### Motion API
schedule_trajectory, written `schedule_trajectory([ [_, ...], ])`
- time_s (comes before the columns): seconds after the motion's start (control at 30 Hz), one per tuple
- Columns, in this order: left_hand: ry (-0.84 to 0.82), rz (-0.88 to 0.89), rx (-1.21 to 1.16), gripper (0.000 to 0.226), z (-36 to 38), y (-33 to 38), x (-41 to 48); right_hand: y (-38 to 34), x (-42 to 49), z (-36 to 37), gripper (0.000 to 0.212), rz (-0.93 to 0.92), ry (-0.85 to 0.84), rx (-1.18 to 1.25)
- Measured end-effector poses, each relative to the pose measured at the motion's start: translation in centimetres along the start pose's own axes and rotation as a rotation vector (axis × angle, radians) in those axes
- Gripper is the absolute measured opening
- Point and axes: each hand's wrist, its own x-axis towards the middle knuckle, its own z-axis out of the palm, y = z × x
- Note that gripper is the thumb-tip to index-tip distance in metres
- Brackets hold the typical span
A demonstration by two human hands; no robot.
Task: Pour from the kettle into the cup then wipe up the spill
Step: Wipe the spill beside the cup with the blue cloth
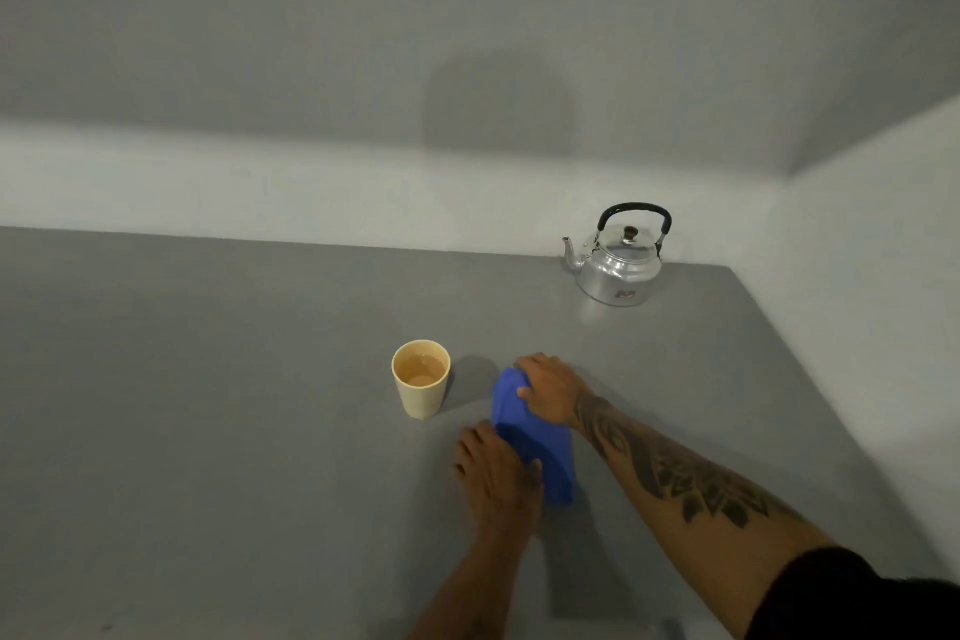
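A blue cloth [530,437] lies on the grey table [208,405], just right of a cream cup [421,378] that stands upright with liquid inside. My right hand [551,387] presses on the cloth's far end. My left hand [500,470] holds its near end, fingers curled over the edge. A silver kettle [618,263] with a black handle stands at the far right corner, its spout pointing left, well away from both hands. No spill shows on the table surface.
White walls border the table at the back [363,182] and on the right [857,301]. The table's grey surface stretches left of the cup and toward me.
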Motion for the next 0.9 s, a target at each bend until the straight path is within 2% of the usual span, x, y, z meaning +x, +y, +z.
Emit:
schedule_trajectory([
  [0.17,0.019,-0.027,0.113,0.071,1.2,-0.9,0.1,0.7,1.0,1.4,0.048,0.012,0.002,-0.061],
  [0.37,0.131,0.008,0.062,0.070,0.5,-1.6,0.0,0.5,0.1,-0.1,0.029,0.007,0.049,0.113],
  [0.5,0.048,0.049,0.121,0.071,-0.2,-2.5,0.2,-0.5,-1.9,-3.1,0.014,-0.036,0.025,0.147],
  [0.6,-0.002,0.079,0.084,0.062,-1.1,-3.0,0.2,-2.0,-3.8,-6.0,0.018,-0.089,-0.017,0.120],
  [0.67,-0.041,0.078,-0.018,0.048,-1.7,-3.5,0.3,-3.4,-5.0,-8.0,0.017,-0.147,-0.028,0.120],
  [0.8,-0.120,0.086,-0.427,0.032,-4.0,-5.0,-0.3,-7.1,-6.8,-11.3,0.016,-0.237,0.032,0.159],
  [0.9,-0.082,0.041,-0.646,0.043,-7.1,-6.8,-0.9,-11.1,-6.9,-12.6,0.015,-0.293,0.043,0.194],
])
